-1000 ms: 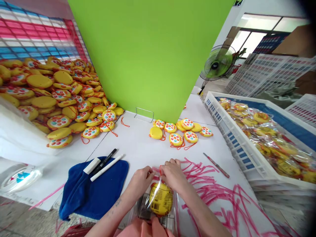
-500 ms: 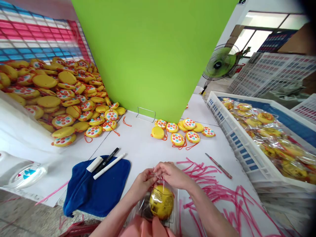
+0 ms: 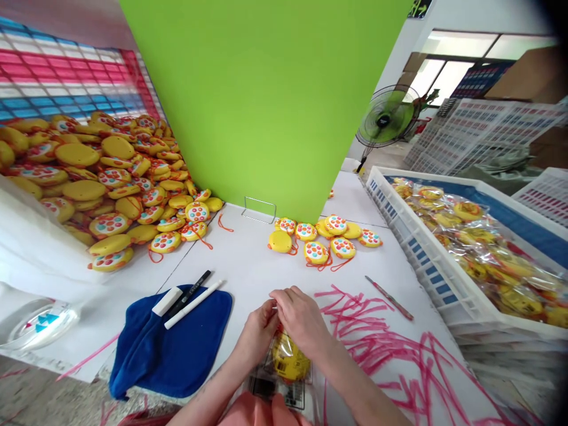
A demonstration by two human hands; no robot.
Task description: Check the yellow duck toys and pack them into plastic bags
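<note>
A yellow toy in a clear plastic bag [image 3: 289, 358] lies close to my body at the table's front edge. My left hand [image 3: 261, 326] and my right hand [image 3: 298, 316] meet at the bag's top end, fingertips pinched together. The gathered plastic between the fingers is mostly covered by my right hand. Behind my hands, several yellow toys with coloured dots [image 3: 316, 253] and orange cords rest on the white table. To the left is a blue cloth [image 3: 186, 349] bearing a black marker [image 3: 190, 294], a white pen [image 3: 194, 304] and a white cap-like block [image 3: 167, 301].
Pink strips [image 3: 368, 325] and a thin knife-like tool [image 3: 389, 297] lie to my right. A white crate [image 3: 406, 254] of bagged toys stands further right. A large heap of yellow toys [image 3: 110, 195] fills the left side. A green panel [image 3: 266, 106] rises behind, beside a fan [image 3: 386, 118].
Both hands stay at the bag's top; my right hand has turned and now covers more of the pinched plastic. The bagged toy has tipped slightly. The view has shifted a little.
</note>
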